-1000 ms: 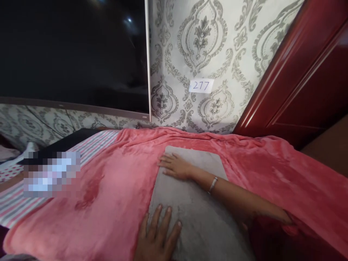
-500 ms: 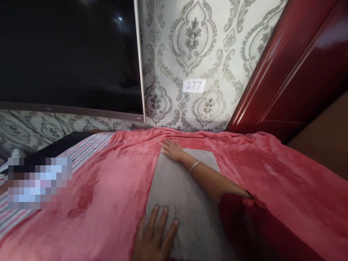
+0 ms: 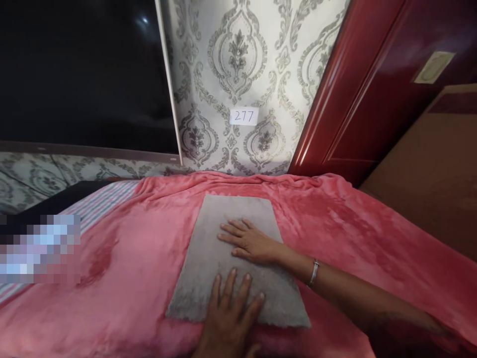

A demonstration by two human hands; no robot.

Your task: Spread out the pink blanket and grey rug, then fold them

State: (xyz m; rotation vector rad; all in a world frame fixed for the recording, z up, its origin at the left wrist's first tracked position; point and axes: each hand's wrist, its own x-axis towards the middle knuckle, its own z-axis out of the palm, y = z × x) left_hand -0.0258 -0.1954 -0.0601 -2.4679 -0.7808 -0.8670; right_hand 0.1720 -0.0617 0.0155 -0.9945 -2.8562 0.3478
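Grey cloth [image 3: 231, 258]: a flat rectangle lying on the pink blanket [image 3: 141, 258], long side running near to far, centred on the bed.

Left hand [image 3: 229, 318]: palm down on the near edge of the cloth, fingers spread and flat, gripping nothing.

Right hand [image 3: 251, 243]: palm down at mid-cloth, fingers extended and pointing left, also flat with no grip. A bracelet [image 3: 313, 272] sits on that wrist.

Handling, judged: the cloth looks soft, thin and light, with a napped surface. It lies limp, following the blanket under it, so it should drape and fold readily. Little slip is likely on plush fleece; it may drag the blanket with it. The best hold would be a pinch at the corners or along an edge.

Surroundings: a dark screen [image 3: 82, 74] at far left, patterned wallpaper [image 3: 238, 64] bearing a paper label [image 3: 244, 117] reading 277, and a red door [image 3: 372, 84] at far right.
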